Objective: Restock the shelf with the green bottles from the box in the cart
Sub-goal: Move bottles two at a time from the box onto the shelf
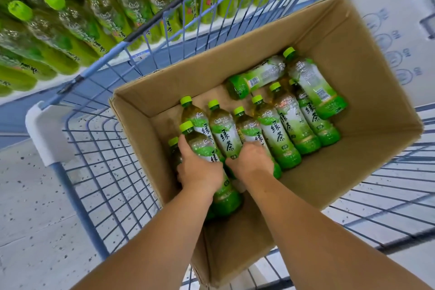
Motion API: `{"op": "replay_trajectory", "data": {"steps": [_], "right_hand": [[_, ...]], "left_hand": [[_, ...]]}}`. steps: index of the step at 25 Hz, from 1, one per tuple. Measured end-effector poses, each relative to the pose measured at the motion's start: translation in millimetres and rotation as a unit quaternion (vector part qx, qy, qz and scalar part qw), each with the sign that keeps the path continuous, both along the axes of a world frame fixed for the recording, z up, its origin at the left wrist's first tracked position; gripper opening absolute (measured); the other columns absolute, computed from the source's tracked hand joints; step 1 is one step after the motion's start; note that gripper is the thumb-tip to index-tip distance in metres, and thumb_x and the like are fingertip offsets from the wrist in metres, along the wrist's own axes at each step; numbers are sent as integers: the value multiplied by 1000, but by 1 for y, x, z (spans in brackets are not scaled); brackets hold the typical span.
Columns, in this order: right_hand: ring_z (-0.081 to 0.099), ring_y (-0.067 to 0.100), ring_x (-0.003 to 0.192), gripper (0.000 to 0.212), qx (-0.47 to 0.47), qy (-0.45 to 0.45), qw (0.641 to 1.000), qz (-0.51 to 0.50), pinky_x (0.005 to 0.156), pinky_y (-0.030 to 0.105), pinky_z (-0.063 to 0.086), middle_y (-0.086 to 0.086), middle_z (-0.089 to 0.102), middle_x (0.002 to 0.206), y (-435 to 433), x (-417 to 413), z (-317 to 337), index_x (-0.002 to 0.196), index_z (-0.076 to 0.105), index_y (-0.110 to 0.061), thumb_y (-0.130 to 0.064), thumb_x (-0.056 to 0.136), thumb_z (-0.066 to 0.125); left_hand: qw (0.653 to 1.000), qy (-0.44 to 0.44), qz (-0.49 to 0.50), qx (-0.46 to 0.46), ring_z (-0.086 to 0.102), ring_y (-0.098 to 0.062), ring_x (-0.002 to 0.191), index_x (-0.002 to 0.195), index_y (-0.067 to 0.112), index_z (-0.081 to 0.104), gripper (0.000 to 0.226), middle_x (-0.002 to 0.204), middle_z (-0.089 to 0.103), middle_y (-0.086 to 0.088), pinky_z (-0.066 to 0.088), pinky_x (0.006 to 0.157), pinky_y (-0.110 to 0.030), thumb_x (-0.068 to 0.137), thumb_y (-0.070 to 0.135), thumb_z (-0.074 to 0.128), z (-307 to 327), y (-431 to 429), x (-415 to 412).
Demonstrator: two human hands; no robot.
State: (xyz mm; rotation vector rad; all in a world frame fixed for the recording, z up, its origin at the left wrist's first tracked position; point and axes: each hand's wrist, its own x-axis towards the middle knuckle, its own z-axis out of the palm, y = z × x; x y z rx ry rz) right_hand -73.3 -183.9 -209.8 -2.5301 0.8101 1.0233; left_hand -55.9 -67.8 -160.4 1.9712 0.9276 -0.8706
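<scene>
Centre of frame: an open cardboard box [353,59] sits in a blue wire cart [106,148]. Green bottles [289,129] lie on the box floor, most in a row with caps toward the upper left, and two more rest above them at the far end. The left grip [200,169] is curled round one bottle [200,146] at the row's left end. The right grip [249,160] is closed over a neighbouring bottle [249,127]. Upper left, the shelf [35,89] carries ranks of like bottles [70,19].
</scene>
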Motion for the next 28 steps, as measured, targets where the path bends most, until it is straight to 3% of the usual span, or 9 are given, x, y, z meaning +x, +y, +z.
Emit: {"op": "replay_trajectory", "data": {"steps": [5, 8, 11, 13, 17, 20, 23, 25, 28], "right_hand": [[61, 26, 107, 48, 18, 0, 999, -28, 72, 31, 49, 11, 60, 122, 12, 22, 1, 116, 60, -7, -40, 83, 73], [60, 27, 110, 43, 30, -21, 998, -47, 77, 32, 51, 15, 58, 125, 19, 27, -1, 119, 57, -2, -21, 83, 73], [62, 29, 105, 52, 84, -40, 989, -115, 71, 30, 44, 12, 63, 117, 19, 32, 3, 118, 54, -5, -26, 77, 78], [62, 25, 100, 64, 119, -26, 983, -136, 73, 31, 44, 8, 63, 108, 15, 37, 8, 118, 51, -6, -37, 72, 81], [74, 20, 72, 37, 284, -3, 906, -314, 59, 31, 60, 7, 77, 82, 2, 43, 25, 100, 70, -7, -23, 68, 82], [75, 14, 64, 34, 352, 40, 856, -376, 43, 20, 53, 4, 77, 73, -7, 37, 44, 103, 67, -7, -20, 74, 81], [75, 17, 85, 50, 366, 22, 837, -406, 71, 30, 61, 4, 77, 92, -11, 25, 60, 109, 58, -8, -22, 67, 83], [66, 25, 105, 69, 345, -17, 835, -428, 92, 41, 54, 8, 68, 114, -7, 15, 78, 123, 49, -14, -20, 63, 82], [63, 31, 113, 86, 351, -63, 816, -455, 102, 50, 49, 12, 65, 125, 7, 3, 119, 141, 45, -8, -15, 62, 77]], "left_hand": [[996, -7, -65, -53, 48, -20, 84, 142, 63, -1, 107, 134, 33, -10, 47, 85, -38, 82, 18, 74, 9, 7, 11], [992, -41, -103, -67, 46, -21, 98, 146, 51, -6, 112, 140, 36, -10, 44, 85, -35, 80, 19, 79, 12, 14, 15], [991, -57, -67, -96, 56, -26, 113, 146, 28, 17, 95, 133, 49, -7, 51, 95, -43, 77, 16, 82, 19, 27, 24], [991, -51, -60, -110, 61, -27, 107, 132, 20, 37, 73, 121, 58, -5, 54, 92, -48, 75, 18, 83, 24, 36, 31], [981, -39, -1, -189, 71, -18, 88, 112, 30, 59, 45, 99, 72, 4, 60, 74, -37, 77, 13, 82, 36, 46, 37], [967, -23, 18, -253, 74, -14, 81, 109, 33, 63, 34, 92, 76, 9, 61, 67, -35, 81, 23, 80, 46, 48, 42], [958, -4, -18, -285, 74, -17, 89, 117, 39, 58, 42, 99, 75, 11, 61, 77, -45, 79, 42, 75, 59, 50, 46], [953, 6, -58, -296, 74, -17, 92, 119, 41, 56, 46, 100, 75, 12, 60, 80, -47, 77, 49, 72, 74, 53, 49], [940, 1, -112, -321, 74, -19, 93, 115, 41, 58, 46, 104, 75, 7, 60, 76, -46, 73, 49, 73, 106, 64, 54]]}}
